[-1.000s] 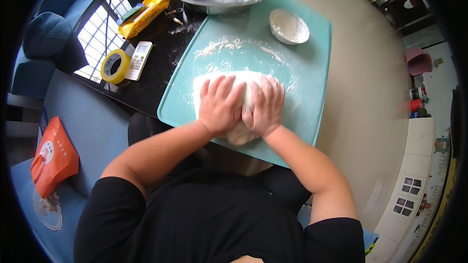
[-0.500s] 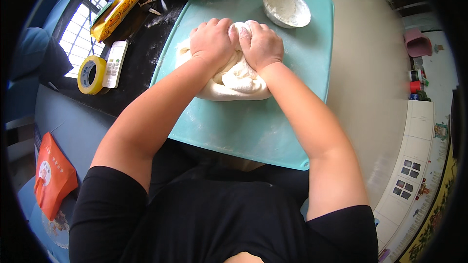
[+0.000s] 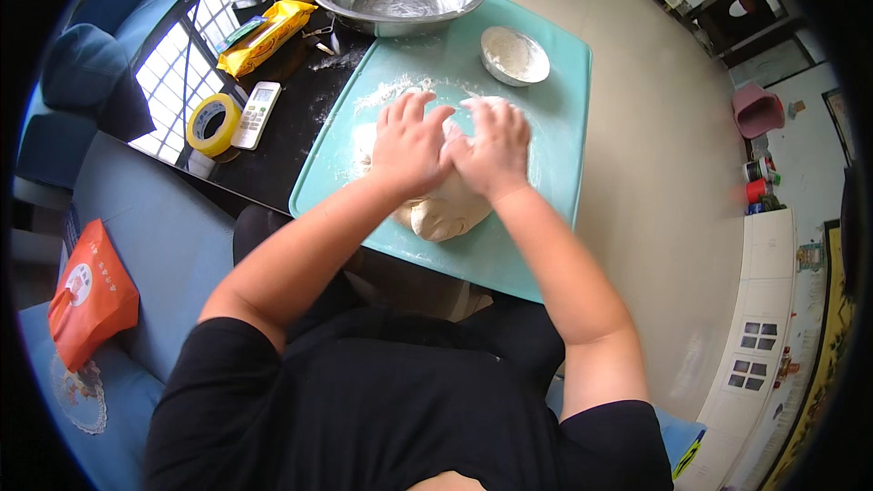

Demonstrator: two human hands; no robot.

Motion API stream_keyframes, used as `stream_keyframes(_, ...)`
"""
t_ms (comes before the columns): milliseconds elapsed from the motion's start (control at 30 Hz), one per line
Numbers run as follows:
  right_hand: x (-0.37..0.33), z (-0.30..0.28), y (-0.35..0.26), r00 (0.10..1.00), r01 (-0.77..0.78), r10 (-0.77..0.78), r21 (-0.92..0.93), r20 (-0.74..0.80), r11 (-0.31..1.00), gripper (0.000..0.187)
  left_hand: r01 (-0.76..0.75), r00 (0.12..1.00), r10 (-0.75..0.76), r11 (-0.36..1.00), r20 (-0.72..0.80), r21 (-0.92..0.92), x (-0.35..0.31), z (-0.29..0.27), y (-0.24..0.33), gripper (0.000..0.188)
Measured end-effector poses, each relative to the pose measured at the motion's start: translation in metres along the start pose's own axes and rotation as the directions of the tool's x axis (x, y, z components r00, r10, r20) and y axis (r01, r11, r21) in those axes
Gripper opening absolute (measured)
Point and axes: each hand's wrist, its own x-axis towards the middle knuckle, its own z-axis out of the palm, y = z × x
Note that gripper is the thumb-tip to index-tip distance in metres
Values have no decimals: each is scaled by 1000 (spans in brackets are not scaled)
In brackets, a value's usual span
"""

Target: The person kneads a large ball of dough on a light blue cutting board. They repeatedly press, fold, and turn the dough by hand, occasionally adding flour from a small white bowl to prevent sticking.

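Note:
A pale, smooth lump of dough (image 3: 442, 219) lies on a turquoise board (image 3: 455, 262), with a folded knob at its near side. Across its far part rests my left hand (image 3: 411, 147), fingers stretched forward and slightly apart. Beside it my right hand (image 3: 494, 149) lies on the dough with its fingers extended too, the thumbs close together. Both hands hide much of the lump, and flour whitens some fingertips. Loose flour is scattered on the board beyond and around the hands.
A small metal bowl (image 3: 543, 72) of flour stands on the board's far right. Past the board's far left edge is a large steel basin (image 3: 400, 25). Yellow tape (image 3: 194, 127), a white remote (image 3: 257, 115) and a yellow packet (image 3: 270, 38) lie on the black tabletop.
The view has shifted, so the board and basin sit differently in the picture. My fingers, earlier curled over the dough's far edge, are now straightened, and the dough's far side is pressed down.

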Motion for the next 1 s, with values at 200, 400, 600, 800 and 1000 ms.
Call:
stream_keyframes(200, -69, 0, -19, 994, 76, -86, 127, 73, 989, 50, -163, 984, 159, 985, -87, -47, -67, -3, 7, 44)
stream_keyframes(400, -76, 31, -8, 991, 123, -120, 47, -60, 991, 54, -271, 938, 272, 962, -213, 32, -71, 31, -14, 49)
stream_keyframes(600, -24, 55, 28, 1000, 12, -9, 152, -19, 988, 41, -47, 998, 46, 998, 36, 31, -2, 36, -9, 39)
stream_keyframes(800, -30, 50, 30, 999, 32, -25, 165, -47, 986, 36, -44, 999, 43, 998, -9, -44, -3, 25, -2, 25)
stream_keyframes(1000, -120, 10, 14, 965, 256, -249, 84, -85, 963, 49, -185, 940, 298, 851, 163, -491, -16, -33, -47, 14)
